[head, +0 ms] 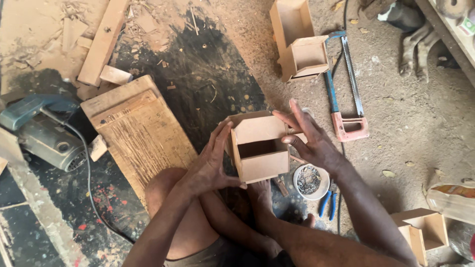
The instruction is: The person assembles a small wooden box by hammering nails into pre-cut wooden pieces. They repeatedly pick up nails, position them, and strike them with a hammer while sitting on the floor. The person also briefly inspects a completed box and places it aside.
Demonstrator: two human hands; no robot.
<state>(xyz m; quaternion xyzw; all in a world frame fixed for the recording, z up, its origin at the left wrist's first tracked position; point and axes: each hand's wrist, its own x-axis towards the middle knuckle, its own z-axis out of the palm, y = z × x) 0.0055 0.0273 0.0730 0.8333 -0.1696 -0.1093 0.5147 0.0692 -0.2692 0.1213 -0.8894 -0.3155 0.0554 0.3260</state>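
Wooden box (pixel 258 147) clasped between left hand (pixel 210 165), right hand (pixel 309 138).

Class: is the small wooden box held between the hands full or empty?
Empty: the wooden box shows only bare, shadowed inside walls.

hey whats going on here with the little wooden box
A person sits on a sawdust-strewn workshop floor, holding a small open-fronted fibreboard box between both hands. The left hand presses its left side; the right hand grips the right side and top. Beside it sit a round tub of nails, blue-handled pliers and a hand saw. Similar boxes lie nearby, and a power saw rests at the left.
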